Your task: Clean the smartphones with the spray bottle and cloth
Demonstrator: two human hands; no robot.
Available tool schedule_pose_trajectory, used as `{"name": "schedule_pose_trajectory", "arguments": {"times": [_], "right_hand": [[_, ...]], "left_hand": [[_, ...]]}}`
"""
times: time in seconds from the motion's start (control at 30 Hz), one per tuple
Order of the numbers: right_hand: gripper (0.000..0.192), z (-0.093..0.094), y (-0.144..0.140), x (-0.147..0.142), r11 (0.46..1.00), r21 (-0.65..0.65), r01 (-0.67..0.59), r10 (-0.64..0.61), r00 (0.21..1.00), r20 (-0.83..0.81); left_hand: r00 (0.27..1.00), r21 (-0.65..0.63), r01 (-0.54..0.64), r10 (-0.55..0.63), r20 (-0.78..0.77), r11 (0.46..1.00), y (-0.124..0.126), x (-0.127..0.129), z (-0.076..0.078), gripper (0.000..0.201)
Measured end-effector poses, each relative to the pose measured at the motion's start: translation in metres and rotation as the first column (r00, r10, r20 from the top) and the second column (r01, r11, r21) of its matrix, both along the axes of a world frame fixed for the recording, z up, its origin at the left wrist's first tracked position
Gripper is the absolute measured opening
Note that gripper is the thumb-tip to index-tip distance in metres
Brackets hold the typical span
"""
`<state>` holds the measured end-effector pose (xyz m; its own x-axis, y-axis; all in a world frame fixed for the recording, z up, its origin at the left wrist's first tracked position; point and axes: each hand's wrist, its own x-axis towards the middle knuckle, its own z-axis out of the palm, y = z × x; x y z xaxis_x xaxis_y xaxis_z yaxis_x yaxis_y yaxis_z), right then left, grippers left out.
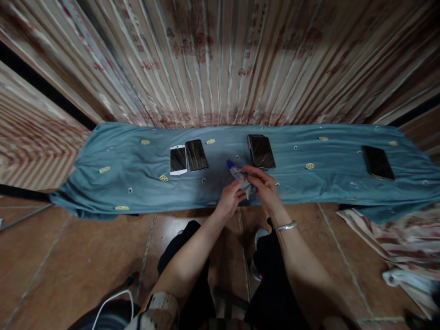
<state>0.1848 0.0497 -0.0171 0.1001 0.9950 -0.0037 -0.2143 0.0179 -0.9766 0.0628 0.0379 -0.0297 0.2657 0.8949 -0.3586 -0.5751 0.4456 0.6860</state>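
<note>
Both hands meet over the front half of the cloth-covered surface, their fingers closed around a crumpled greyish-white cloth point(245, 184). A blue pointed tip point(230, 163) sticks out of its far left end; what it belongs to is mostly covered. My left hand point(228, 200) pinches the cloth from the near left side, thumb on top. On the right side, my right hand point(264, 185) grips the same bundle with bent fingers. Just beyond my right hand lies a stack of dark phones point(261, 151). To the left, a white-framed phone point(178, 160) lies beside a black phone point(196, 155).
Another black phone point(378, 162) lies far to the right. A blue patterned cloth point(120, 188) covers the long narrow surface. Striped curtains point(220, 68) rise behind it. A white cable point(113, 295) loops over a dark round object at the lower left.
</note>
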Motion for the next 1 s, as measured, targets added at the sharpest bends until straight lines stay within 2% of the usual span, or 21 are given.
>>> {"name": "schedule_pose_trajectory", "arguments": {"times": [0.17, 0.27, 0.37, 0.47, 0.6, 0.7, 0.77, 0.83, 0.87, 1.0], "right_hand": [[0.037, -0.012, 0.002, -0.023, 0.997, 0.050, -0.061, 0.053, 0.987, 0.151], [0.034, -0.019, 0.007, -0.027, 0.997, 0.074, -0.018, -0.006, 0.951, 0.310], [0.028, -0.024, 0.013, -0.024, 0.992, 0.114, 0.061, -0.108, 0.874, 0.475], [0.032, -0.028, 0.021, -0.020, 0.980, 0.184, 0.082, -0.183, 0.738, 0.649], [0.036, -0.034, 0.032, -0.020, 0.957, 0.288, -0.018, -0.249, 0.458, 0.853], [0.040, -0.038, 0.037, -0.025, 0.975, 0.217, -0.052, -0.198, 0.244, 0.949], [0.041, -0.039, 0.039, -0.027, 0.987, 0.153, -0.055, -0.142, 0.160, 0.977], [0.038, -0.037, 0.041, -0.028, 0.992, 0.110, -0.056, -0.102, 0.138, 0.985], [0.035, -0.036, 0.041, -0.028, 0.995, 0.089, -0.053, -0.079, 0.164, 0.983], [0.028, -0.027, 0.042, -0.025, 1.000, -0.010, -0.023, 0.018, 0.350, 0.937]], "left_hand": [[0.995, 0.055, -0.081, 0.084, -0.046, 0.995, 0.002, -0.017, -0.007, 0.044], [0.970, 0.096, -0.137, 0.154, -0.190, 0.986, 0.005, -0.033, -0.010, 0.041], [0.923, 0.160, -0.188, 0.230, -0.308, 0.969, 0.007, -0.051, -0.009, 0.033], [0.921, 0.153, -0.196, 0.235, -0.310, 0.969, 0.006, -0.067, -0.005, 0.033], [0.949, 0.085, -0.216, 0.230, -0.216, 0.973, 0.001, -0.082, -0.001, 0.033], [0.959, -0.001, -0.243, 0.240, -0.151, 0.970, -0.001, -0.089, 0.001, 0.029], [0.963, -0.061, -0.254, 0.246, -0.111, 0.965, -0.001, -0.093, 0.002, 0.023], [0.964, -0.118, -0.260, 0.252, -0.083, 0.958, 0.000, -0.096, 0.004, 0.017], [0.964, -0.147, -0.266, 0.258, -0.072, 0.953, 0.001, -0.097, 0.005, 0.016], [0.948, -0.237, -0.318, 0.315, -0.053, 0.918, 0.006, -0.102, 0.008, 0.022]]}}
